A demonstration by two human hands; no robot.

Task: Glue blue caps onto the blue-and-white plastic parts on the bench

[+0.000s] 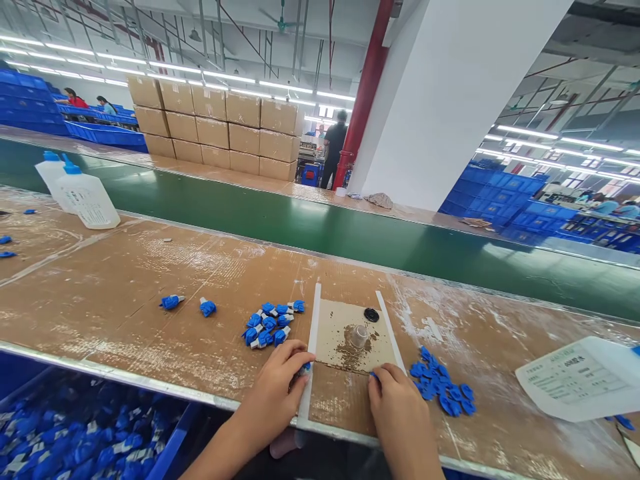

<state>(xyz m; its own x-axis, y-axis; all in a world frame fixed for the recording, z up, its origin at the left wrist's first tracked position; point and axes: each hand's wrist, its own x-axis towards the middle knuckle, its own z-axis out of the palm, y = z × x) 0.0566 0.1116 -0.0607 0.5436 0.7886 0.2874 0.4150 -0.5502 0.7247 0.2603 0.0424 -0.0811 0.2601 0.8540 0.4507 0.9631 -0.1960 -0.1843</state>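
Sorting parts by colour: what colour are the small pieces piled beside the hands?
Blue, some with white ends: the small pieces, head view.

On the counter (150,280), a small clear cup (358,335) sits on a pad (334,333) between two strips. A pile of small plastic parts (273,323) lies left of the pad, another pile (440,387) right. Two bottles (80,193) stand far left; a conveyor belt (300,227) runs behind the counter.

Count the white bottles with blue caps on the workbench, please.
2. Both stand at the far left: the front bottle and the rear bottle, partly hidden behind it.
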